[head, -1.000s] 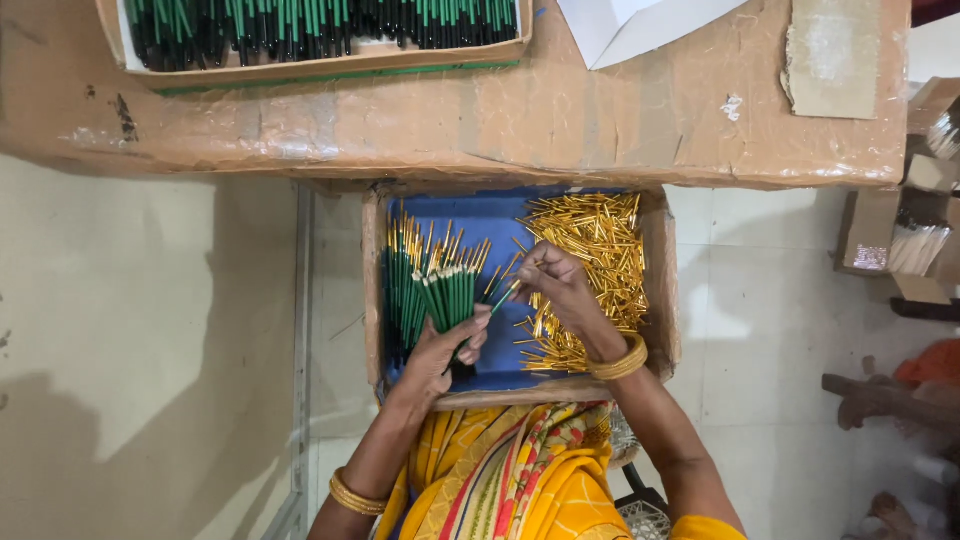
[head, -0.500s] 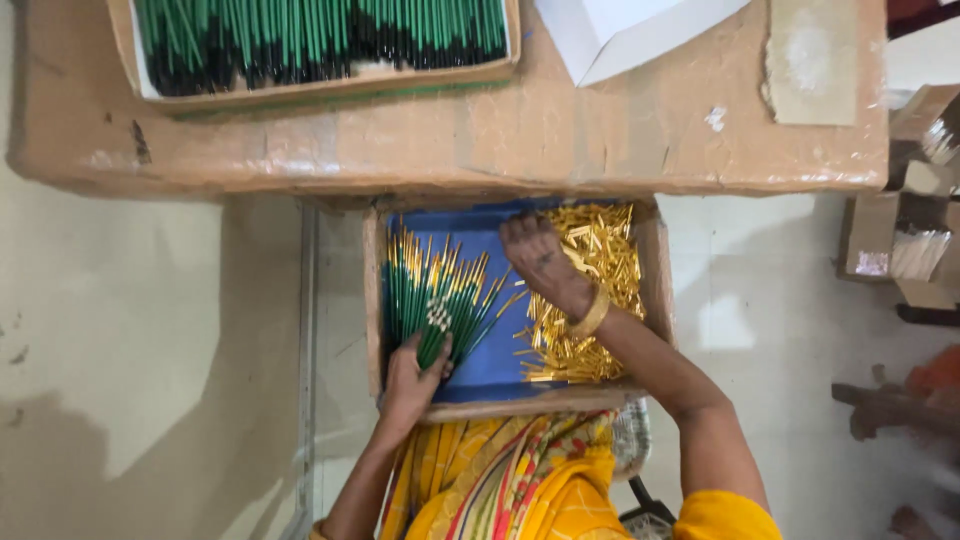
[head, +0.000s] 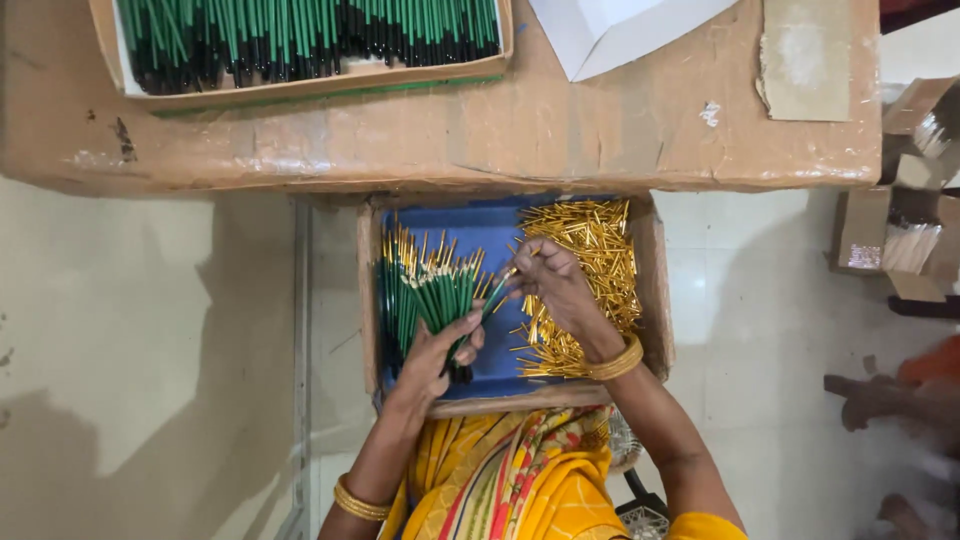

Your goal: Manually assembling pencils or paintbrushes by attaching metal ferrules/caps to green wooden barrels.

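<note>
A small wooden tray (head: 650,300) with a blue floor rests on my lap. Green pencils (head: 405,300) with gold caps lie along its left side, and a heap of loose gold metal caps (head: 590,250) fills its right side. My left hand (head: 440,355) grips a fanned bunch of green pencils (head: 450,290) by their lower ends. My right hand (head: 555,285) is over the middle of the tray, its fingertips pinched on a gold cap at the tip of one pencil in that bunch.
A brown cardboard-covered table (head: 600,130) stands beyond the tray. On it are a box of green and black pencils (head: 300,40), a white sheet (head: 620,30) and a cardboard scrap (head: 805,60). Cardboard boxes (head: 900,240) stand on the tiled floor at right.
My right hand left the gold caps and came left to the tips of the pencil bunch. My left hand raised and fanned the bunch.
</note>
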